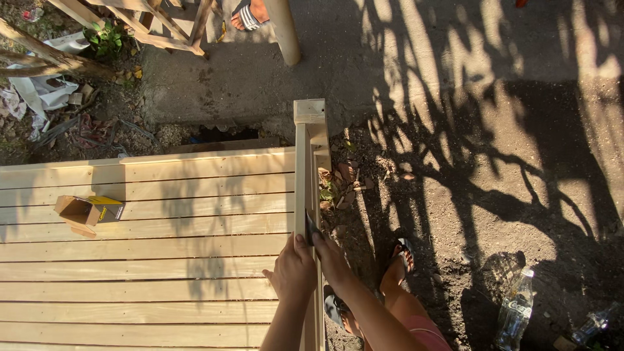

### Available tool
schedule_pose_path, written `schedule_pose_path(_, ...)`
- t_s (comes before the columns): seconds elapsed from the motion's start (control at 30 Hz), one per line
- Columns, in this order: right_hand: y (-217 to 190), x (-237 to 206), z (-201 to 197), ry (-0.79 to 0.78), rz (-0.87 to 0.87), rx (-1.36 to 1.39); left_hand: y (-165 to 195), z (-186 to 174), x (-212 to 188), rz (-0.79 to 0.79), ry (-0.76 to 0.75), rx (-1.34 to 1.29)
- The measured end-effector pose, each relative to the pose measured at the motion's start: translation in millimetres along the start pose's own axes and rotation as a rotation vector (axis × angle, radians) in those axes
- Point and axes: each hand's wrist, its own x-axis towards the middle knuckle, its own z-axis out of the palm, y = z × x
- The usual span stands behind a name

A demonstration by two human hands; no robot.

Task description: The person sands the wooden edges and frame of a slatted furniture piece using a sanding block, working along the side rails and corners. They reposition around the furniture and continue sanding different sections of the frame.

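My left hand (292,272) rests on the right end of a slatted pale wooden frame (162,260), its fingers curled over the upright side rail (302,182). My right hand (331,257) is just beside it on the outer side of the rail and grips a small dark flat tool (312,229) whose tip lies against the rail's edge. The two hands touch each other at the rail. My feet in sandals (402,255) stand on the dirt to the right of the frame.
A small open cardboard box (88,211) lies on the slats at left. Plastic bottles (517,309) lie on the ground at lower right. Another person's sandalled foot (250,14) and a wooden post (283,29) are at top; scrap timber and litter at top left.
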Motion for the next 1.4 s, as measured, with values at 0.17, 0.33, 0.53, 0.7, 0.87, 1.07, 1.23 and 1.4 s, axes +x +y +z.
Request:
schedule_pose_path(0.17, 10, 17, -1, 0.044, 0.021, -0.059, 0, -4, -3, 0.021, 0.052, -0.023)
schedule_pose_path(0.33, -31, 148, 1, 0.048, -0.044, 0.185, -4, 1, 0, 0.005, 0.059, -0.034)
schedule_pose_path(0.53, 8, 84, -1, 0.124, -0.04, -0.008, -4, 4, 0, 0.027, 0.107, -0.024)
schedule_pose_path(0.7, 30, 18, -20, 0.0, 0.022, -0.05, 3, 4, 2, -0.003, 0.019, 0.023)
schedule_pose_path(0.87, 0, 14, -36, -0.012, -0.031, -0.285, 8, 13, 6, 0.069, 0.209, -0.074)
schedule_pose_path(1.07, -30, -6, -5, 0.091, -0.152, -0.551, -16, 31, -7, 0.211, 0.375, -0.492)
schedule_pose_path(1.23, -16, -54, 16, 0.167, -0.124, -0.828, -57, 34, -38, 0.233, 0.439, -0.644)
schedule_pose_path(1.4, 0, -77, 14, -0.027, -0.524, -0.86, -86, 37, -67, 0.254, 0.515, -0.652)
